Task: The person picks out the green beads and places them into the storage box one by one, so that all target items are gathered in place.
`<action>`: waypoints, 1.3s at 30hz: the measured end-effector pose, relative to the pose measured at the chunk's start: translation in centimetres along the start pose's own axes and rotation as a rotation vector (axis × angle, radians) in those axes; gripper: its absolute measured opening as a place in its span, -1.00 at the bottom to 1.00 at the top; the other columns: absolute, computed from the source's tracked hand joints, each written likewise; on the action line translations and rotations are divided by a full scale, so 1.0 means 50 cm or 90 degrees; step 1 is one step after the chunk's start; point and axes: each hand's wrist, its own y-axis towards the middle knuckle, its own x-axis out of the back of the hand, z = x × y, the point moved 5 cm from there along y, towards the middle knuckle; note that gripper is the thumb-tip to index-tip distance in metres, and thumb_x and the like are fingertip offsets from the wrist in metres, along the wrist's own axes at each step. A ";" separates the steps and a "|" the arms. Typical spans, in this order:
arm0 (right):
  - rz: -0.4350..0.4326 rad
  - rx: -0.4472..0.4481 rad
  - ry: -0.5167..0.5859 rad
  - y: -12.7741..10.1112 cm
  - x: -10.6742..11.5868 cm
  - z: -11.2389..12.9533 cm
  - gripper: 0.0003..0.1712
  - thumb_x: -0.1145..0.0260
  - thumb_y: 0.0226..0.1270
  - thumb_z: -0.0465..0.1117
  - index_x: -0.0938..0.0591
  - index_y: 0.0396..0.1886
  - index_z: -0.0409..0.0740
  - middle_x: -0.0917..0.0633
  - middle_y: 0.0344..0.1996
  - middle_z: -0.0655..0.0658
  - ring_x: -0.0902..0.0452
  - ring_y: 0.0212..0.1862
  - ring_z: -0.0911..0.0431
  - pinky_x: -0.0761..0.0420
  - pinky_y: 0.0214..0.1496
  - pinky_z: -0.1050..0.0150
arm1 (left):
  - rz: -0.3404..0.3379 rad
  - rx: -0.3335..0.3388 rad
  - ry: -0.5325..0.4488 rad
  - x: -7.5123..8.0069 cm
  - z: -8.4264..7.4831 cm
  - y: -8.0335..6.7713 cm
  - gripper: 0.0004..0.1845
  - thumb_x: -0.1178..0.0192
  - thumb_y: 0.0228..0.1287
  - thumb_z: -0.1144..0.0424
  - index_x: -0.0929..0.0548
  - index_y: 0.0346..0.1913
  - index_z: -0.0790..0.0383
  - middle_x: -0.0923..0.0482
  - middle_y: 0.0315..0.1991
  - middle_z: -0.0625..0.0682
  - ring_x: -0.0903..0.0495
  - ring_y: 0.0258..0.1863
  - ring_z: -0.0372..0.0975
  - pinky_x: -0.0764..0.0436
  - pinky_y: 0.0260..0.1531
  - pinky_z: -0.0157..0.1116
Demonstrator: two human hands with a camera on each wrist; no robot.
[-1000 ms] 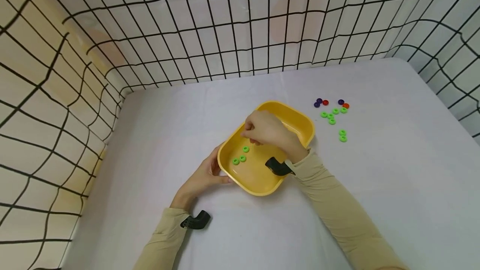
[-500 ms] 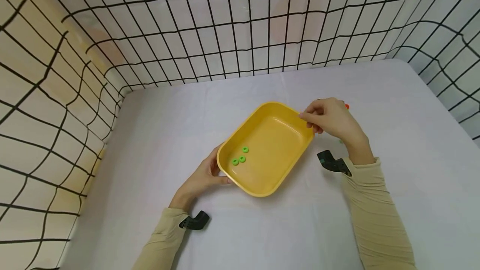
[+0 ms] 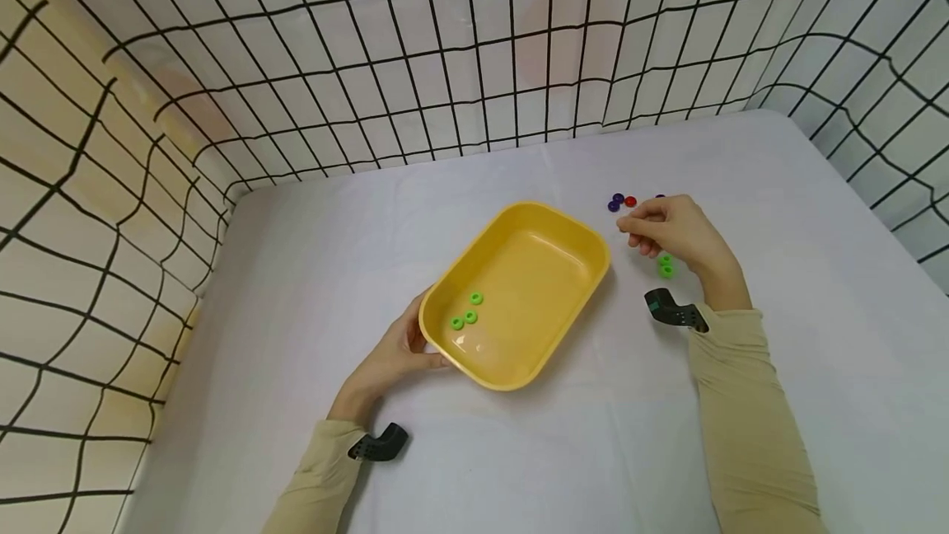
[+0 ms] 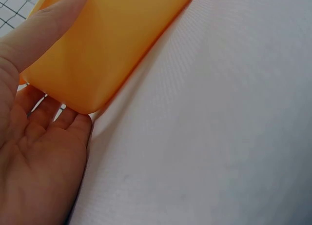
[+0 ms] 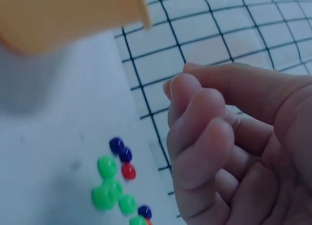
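A yellow plastic tray [image 3: 519,311] lies slantwise on the white-covered table, with three small green rings [image 3: 476,298] near its left end. My left hand [image 3: 393,359] grips the tray's left corner, the thumb along one outer side and the fingers around the other, as the left wrist view shows. Right of the tray, my right hand [image 3: 678,231] is over the loose rings. Its fingers are curled, the thumb tip is at the index finger, and nothing shows between them. Two green rings [image 3: 666,267] lie beside it; the hand hides other rings in the head view.
Two purple rings [image 3: 614,206] and a red ring [image 3: 630,201] lie beyond the right hand. Several green rings [image 5: 103,197] lie near them in the right wrist view. Black wire mesh [image 3: 474,64] stands along the table's back, left and right.
My right hand has moved right from over the tray, past its right rim, to the loose rings. My left hand keeps its grip on the tray. The three rings inside look unchanged.
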 end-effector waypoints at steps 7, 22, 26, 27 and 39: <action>-0.081 -0.033 0.043 0.012 0.031 -0.063 -0.50 -0.26 0.22 0.03 -0.52 -0.17 -0.38 -0.58 -0.61 0.01 -0.42 -0.60 0.25 -0.54 -0.54 0.42 | -0.009 0.010 0.004 0.015 0.020 -0.006 0.02 -0.36 -0.11 0.56 -0.03 0.42 0.11 -0.03 0.40 0.05 -0.06 0.35 -0.06 -0.23 0.28 -0.29; -0.117 -0.143 0.097 0.032 0.029 -0.133 -0.41 -0.36 0.08 0.08 -0.50 -0.09 -0.30 -0.52 -0.66 0.15 -0.32 -0.61 0.31 -0.41 -0.60 0.44 | -0.023 0.010 0.012 0.026 0.039 -0.011 0.01 -0.37 -0.10 0.52 -0.05 0.42 0.04 -0.03 0.41 -0.02 -0.04 0.37 -0.13 -0.18 0.29 -0.36; -0.107 -0.176 0.075 0.029 0.028 -0.144 -0.37 -0.41 0.01 0.10 -0.52 -0.06 -0.27 -0.52 -0.65 0.13 -0.31 -0.63 0.28 -0.38 -0.62 0.42 | -0.010 0.003 0.001 0.017 0.024 -0.008 0.01 -0.35 -0.09 0.56 -0.03 0.42 0.11 0.01 0.42 0.04 -0.01 0.38 -0.08 -0.14 0.32 -0.32; -0.105 -0.182 0.068 0.028 0.027 -0.147 -0.37 -0.42 0.01 0.10 -0.53 -0.06 -0.27 -0.51 -0.66 0.13 -0.30 -0.63 0.28 -0.37 -0.63 0.42 | -0.006 0.002 -0.004 0.015 0.020 -0.008 0.01 -0.34 -0.08 0.56 -0.02 0.42 0.12 0.01 0.42 0.05 0.00 0.38 -0.06 -0.14 0.32 -0.30; -0.096 -0.185 0.030 0.028 0.025 -0.151 -0.37 -0.43 0.01 0.06 -0.53 -0.06 -0.31 -0.51 -0.66 0.12 -0.30 -0.64 0.26 -0.36 -0.64 0.41 | 0.007 -0.011 0.004 0.007 0.001 -0.004 -0.01 -0.34 -0.07 0.54 0.00 0.42 0.22 0.01 0.41 0.13 0.01 0.37 0.00 -0.09 0.34 -0.21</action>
